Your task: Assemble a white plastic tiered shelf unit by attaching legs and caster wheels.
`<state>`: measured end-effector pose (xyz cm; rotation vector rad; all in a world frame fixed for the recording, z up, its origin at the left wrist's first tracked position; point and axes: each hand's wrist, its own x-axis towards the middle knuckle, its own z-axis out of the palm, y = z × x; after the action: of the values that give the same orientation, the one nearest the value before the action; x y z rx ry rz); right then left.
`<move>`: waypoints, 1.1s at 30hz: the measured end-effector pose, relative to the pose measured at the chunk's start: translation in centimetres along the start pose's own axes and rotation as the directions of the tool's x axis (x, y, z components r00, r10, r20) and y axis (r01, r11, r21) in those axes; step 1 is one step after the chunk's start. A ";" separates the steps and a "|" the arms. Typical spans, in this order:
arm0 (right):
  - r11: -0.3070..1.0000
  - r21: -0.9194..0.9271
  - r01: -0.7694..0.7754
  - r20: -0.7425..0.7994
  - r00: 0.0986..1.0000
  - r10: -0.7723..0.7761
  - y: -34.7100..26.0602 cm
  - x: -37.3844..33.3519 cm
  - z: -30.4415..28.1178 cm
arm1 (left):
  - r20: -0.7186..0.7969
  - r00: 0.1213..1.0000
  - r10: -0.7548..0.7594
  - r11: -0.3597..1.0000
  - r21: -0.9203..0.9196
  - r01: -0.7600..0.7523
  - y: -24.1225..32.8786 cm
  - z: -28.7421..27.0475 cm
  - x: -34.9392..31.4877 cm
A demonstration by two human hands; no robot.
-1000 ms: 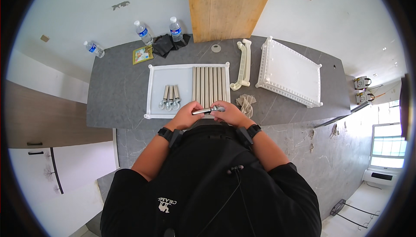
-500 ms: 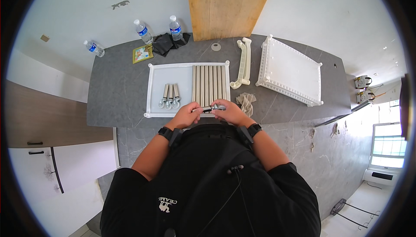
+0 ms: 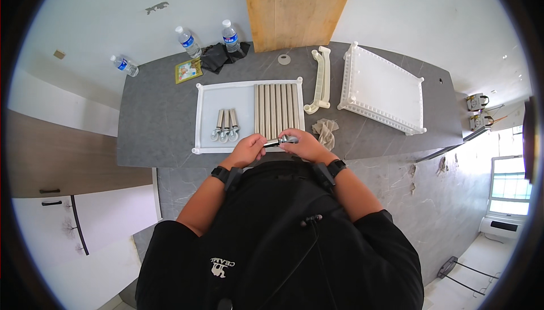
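Observation:
Between my hands, over the near edge of a white tray (image 3: 196, 120), is a short metal tube with a caster wheel (image 3: 273, 142). My left hand (image 3: 247, 149) is closed on the tube's left end. At the wheel end, my right hand (image 3: 307, 145) pinches the caster. Several long metal tubes (image 3: 276, 106) lie side by side in the right half of the tray, just beyond my hands. Three short tubes with caster wheels (image 3: 226, 123) rest in its left half.
Right of the tray lie a crumpled cloth (image 3: 325, 133), cream plastic brackets (image 3: 321, 80) and stacked white shelf trays (image 3: 385, 89). Water bottles (image 3: 230, 36), a black bag (image 3: 214, 58) and a yellow packet (image 3: 187, 70) sit at the back left. A wooden board (image 3: 297, 10) stands behind the table (image 3: 153, 106).
The view has shifted slightly. Both hands still hold the caster piece over the tray's near edge, with only a small shift in its angle.

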<state>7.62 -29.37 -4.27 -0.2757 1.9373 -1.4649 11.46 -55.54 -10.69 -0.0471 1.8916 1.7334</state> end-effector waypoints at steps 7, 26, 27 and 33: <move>1.000 0.013 -0.002 -0.035 0.999 0.002 0.6 0.0 -0.3 | -0.185 0.909 0.373 0.926 0.011 -0.378 2.0 2.7 -0.7; 0.999 -0.038 -0.007 -0.023 1.000 0.006 -0.1 -0.4 -0.5 | -0.034 0.987 0.159 0.987 -0.017 -0.160 0.4 1.3 -0.1; 0.998 -0.050 -0.032 -0.021 0.999 0.031 -0.3 -0.4 -0.5 | -0.036 0.987 0.160 0.987 -0.017 -0.160 0.4 1.2 -0.1; 0.991 -0.108 0.083 0.012 0.997 -0.082 0.5 -0.1 -0.3 | -0.024 0.998 -0.062 0.969 -0.239 0.054 0.4 0.9 -0.1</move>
<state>7.62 -28.95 -4.66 -0.4146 2.0244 -1.4101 11.78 -54.67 -10.28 -0.2199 1.6763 1.9209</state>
